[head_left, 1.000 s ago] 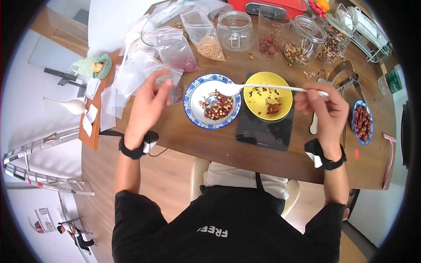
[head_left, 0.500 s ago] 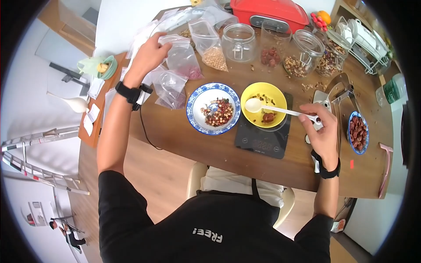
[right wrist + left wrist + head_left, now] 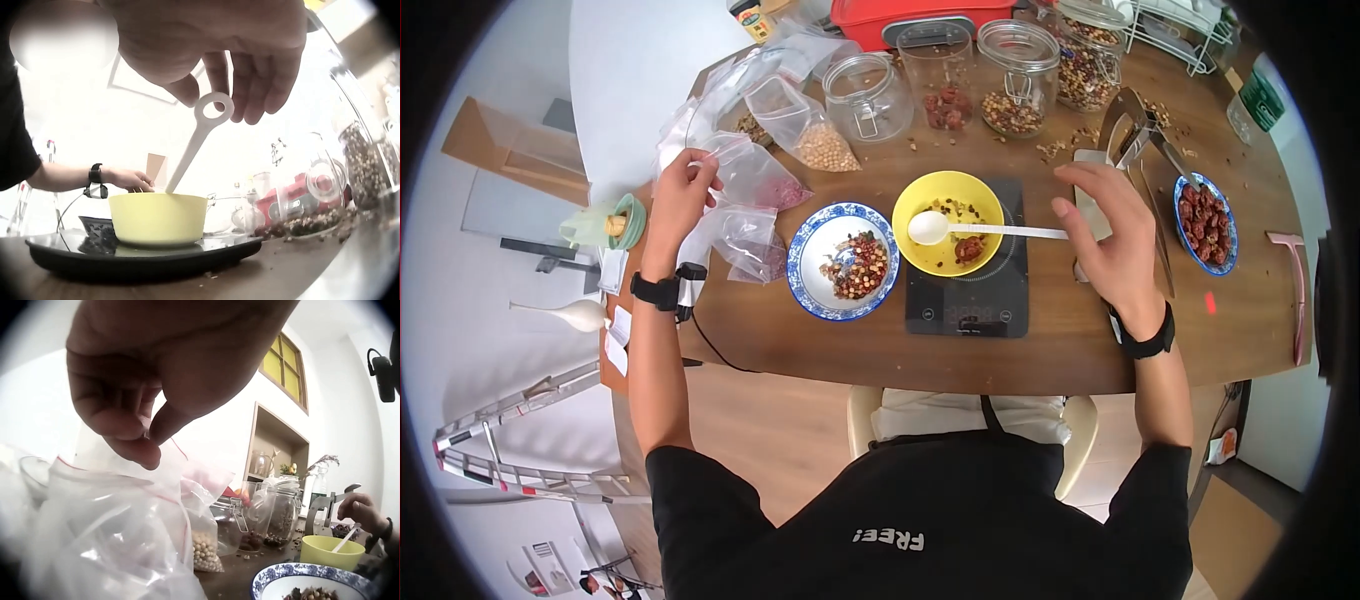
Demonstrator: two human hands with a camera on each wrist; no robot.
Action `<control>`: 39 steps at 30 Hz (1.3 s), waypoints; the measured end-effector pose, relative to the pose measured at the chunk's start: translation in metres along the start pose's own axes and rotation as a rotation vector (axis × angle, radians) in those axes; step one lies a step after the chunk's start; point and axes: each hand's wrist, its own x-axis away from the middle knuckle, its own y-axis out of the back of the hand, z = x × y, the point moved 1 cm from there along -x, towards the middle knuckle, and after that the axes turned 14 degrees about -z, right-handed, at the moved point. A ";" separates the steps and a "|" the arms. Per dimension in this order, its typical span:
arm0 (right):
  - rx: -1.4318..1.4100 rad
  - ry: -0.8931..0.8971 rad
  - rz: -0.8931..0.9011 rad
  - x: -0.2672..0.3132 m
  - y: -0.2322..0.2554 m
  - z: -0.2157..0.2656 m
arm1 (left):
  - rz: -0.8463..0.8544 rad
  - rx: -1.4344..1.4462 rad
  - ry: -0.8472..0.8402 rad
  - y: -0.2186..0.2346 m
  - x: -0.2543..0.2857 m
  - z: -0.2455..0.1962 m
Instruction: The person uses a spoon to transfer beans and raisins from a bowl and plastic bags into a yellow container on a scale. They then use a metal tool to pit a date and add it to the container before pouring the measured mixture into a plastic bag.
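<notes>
My left hand [image 3: 680,203] is over the clear zip bags at the left, and its thumb and fingertips pinch thin plastic in the left wrist view. Beside it lies a bag of pink pieces [image 3: 776,192]. My right hand [image 3: 1112,240] hovers right of the yellow bowl [image 3: 911,190], fingers apart and holding nothing. A white spoon [image 3: 928,228] leans in that bowl; its ringed handle [image 3: 203,128] juts over the rim, close under the right fingertips. The bowl stands on a black scale [image 3: 970,316]. Left of it, a blue-patterned bowl [image 3: 797,292] holds mixed beans.
Glass jars [image 3: 1020,90], a clear cup [image 3: 935,75] and a bag of pale round beans [image 3: 827,147] line the back. At the right are metal tongs [image 3: 1135,125], a bowl of dried red fruit [image 3: 1206,225] and a pink T-shaped tool [image 3: 1298,300].
My right hand has let go of the spoon, which now rests in the yellow bowl, and its fingers have spread. My left hand has moved down from the far bags to the plastic nearer me.
</notes>
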 end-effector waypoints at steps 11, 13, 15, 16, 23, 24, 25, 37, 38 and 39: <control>0.165 0.330 0.544 0.026 -0.028 0.047 | 0.024 0.059 0.003 -0.001 -0.001 0.009; 0.163 0.355 0.541 0.028 -0.031 0.043 | 0.028 0.067 0.001 0.000 -0.001 0.011; 0.161 0.353 0.554 0.026 -0.030 0.041 | 0.032 0.064 0.010 0.001 0.001 0.012; 0.162 0.349 0.566 0.025 -0.029 0.040 | 0.032 0.066 0.012 0.002 0.001 0.013; 0.165 0.338 0.617 0.022 -0.014 0.037 | 0.027 0.060 0.049 0.000 0.003 0.017; 0.152 0.320 0.598 0.023 -0.015 0.036 | 0.024 0.065 0.054 -0.001 0.003 0.017; 0.140 0.303 0.577 0.023 -0.014 0.036 | 0.025 0.066 0.052 -0.002 0.003 0.017; 0.009 0.434 0.356 -0.054 -0.017 0.087 | 0.049 0.075 0.034 -0.004 0.000 0.019; 0.012 0.436 0.351 -0.061 -0.019 0.094 | 0.048 0.095 0.043 -0.004 0.000 0.019; -0.036 0.436 0.284 -0.066 -0.021 0.101 | 0.046 0.112 0.050 -0.003 0.000 0.019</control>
